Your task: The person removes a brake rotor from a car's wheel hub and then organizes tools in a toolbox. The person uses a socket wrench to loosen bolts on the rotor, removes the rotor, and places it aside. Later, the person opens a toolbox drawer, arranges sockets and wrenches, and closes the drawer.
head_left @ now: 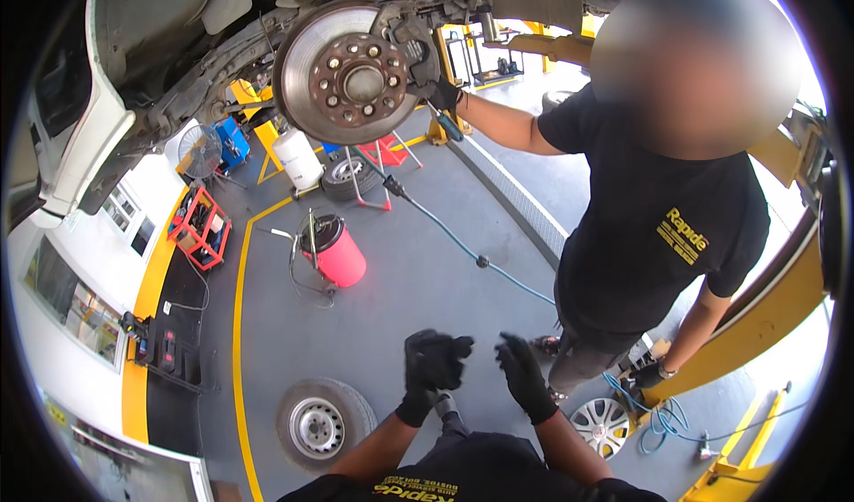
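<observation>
My left hand (436, 362), in a black glove, is raised in front of my body with its fingers loosely bent apart and nothing visible in them. Close by on its right, my black-gloved right hand (525, 377) is also raised, fingers stretched and apart, holding nothing. Neither hand touches anything. Ahead and above hangs a bare brake disc (307, 97) with a rusty studded hub (363, 84) on a raised vehicle. A co-worker's gloved hand (445, 95) is at the brake caliper (418, 53); a teal-handled tool (447, 127) shows just below that hand.
The co-worker (640, 217) stands close on my right. A wheel (316, 420) lies at lower left, a wheel cover (600, 426) at lower right. A red drum (338, 253) stands ahead. A blue hose (480, 260) crosses mid-view; yellow lift post (756, 333) at right.
</observation>
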Demonstrator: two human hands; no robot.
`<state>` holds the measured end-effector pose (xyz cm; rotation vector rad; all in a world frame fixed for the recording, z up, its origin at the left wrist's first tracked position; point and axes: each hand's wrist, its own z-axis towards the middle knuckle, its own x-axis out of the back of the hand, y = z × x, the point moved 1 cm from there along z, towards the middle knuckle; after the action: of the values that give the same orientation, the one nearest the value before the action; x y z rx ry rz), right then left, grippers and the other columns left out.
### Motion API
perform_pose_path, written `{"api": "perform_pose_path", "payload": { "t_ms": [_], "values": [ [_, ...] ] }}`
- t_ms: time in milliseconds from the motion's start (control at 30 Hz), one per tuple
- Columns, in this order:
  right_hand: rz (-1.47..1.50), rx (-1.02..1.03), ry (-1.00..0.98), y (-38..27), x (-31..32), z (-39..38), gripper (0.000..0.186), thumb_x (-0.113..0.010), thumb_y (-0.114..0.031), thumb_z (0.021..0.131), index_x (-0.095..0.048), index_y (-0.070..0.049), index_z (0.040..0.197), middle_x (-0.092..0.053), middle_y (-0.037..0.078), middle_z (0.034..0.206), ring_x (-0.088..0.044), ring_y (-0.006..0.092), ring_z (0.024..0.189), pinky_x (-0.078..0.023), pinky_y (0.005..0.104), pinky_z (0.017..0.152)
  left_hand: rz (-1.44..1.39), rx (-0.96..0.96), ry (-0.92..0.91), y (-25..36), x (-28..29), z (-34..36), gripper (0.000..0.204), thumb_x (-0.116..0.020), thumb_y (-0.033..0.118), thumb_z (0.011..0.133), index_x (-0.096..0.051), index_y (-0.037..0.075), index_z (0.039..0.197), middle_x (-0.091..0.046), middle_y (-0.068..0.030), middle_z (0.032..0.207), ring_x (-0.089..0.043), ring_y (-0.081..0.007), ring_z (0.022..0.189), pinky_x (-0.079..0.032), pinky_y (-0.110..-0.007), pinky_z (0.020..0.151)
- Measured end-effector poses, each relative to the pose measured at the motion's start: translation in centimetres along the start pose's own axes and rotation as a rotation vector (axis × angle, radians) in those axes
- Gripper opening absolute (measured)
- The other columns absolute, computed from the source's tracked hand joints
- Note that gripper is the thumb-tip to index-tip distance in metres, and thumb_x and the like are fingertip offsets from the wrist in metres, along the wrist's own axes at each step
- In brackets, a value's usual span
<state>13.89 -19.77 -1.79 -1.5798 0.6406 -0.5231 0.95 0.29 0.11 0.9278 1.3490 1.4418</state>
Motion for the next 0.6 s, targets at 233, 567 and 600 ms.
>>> {"api": "perform_pose_path", "payload": {
  "t_ms": [233,567,600],
  "values": [
    [-0.498,0.604,0.145,-3.2,-2.1,-5.0,0.072,-0.073,-0.013,0.098,-0.042,0.000,0.161,-0.058,0.023,0.146,-0.060,0.0404,0.132,-0.051,0.0466,0.110,0.139,0.006,0.274,0.1,-12.3,-5.6,0.041,-0.059,0.028,0.114,-0.048,0.002,0.143,-0.061,-0.0106,0.128,-0.062,-0.0169,0.113,-0.052,-0.033,0.099],
    [-0.345,0.627,-0.209,-7.6,-2.7,-8.4,0.084,-0.085,-0.012,0.093,-0.041,-0.001,0.163,-0.053,0.022,0.153,-0.063,0.0359,0.130,-0.058,0.0437,0.100,-0.381,-0.311,0.402,4.7,-0.3,-8.9,0.053,-0.046,0.043,0.116,-0.044,0.008,0.156,-0.070,-0.0149,0.112,-0.070,-0.0278,0.100,-0.062,-0.047,0.092],
    [-0.352,0.630,-0.170,-8.3,-2.2,-8.2,0.082,-0.085,-0.013,0.093,-0.042,-0.002,0.162,-0.054,0.022,0.152,-0.063,0.0367,0.130,-0.058,0.0443,0.101,-0.589,-0.404,0.201,5.3,-0.8,-8.9,0.061,-0.043,0.050,0.115,-0.042,0.008,0.158,-0.070,-0.0167,0.118,-0.069,-0.0318,0.109,-0.057,-0.052,0.101]
  ]
}}
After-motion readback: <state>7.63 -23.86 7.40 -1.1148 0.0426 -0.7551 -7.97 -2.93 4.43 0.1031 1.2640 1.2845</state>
